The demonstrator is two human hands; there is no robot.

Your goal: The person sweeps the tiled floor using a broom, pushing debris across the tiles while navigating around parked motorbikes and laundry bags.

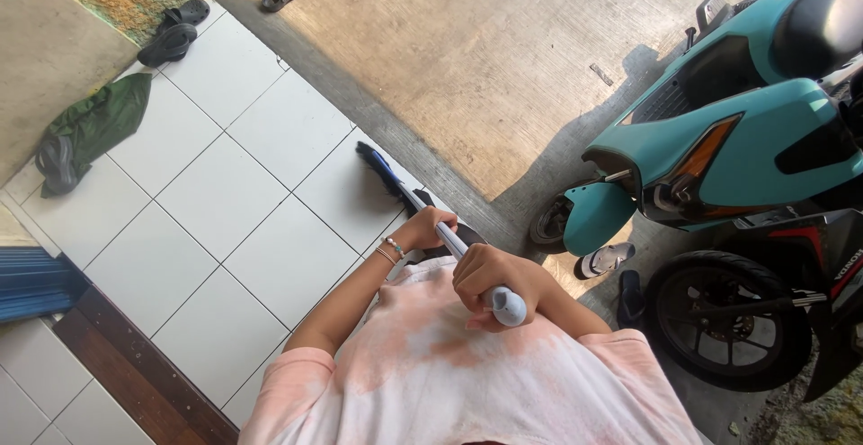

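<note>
Both hands, left hand (430,227) and right hand (490,276), wrapped tight around a broom handle (454,244).

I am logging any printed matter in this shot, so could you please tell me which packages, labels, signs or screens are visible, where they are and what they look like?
Lettering on the dark motorcycle: at the right edge, small white marking on a red and black side panel.
No packages, signs or screens show; the teal scooter beside it shows no label from this view.
</note>
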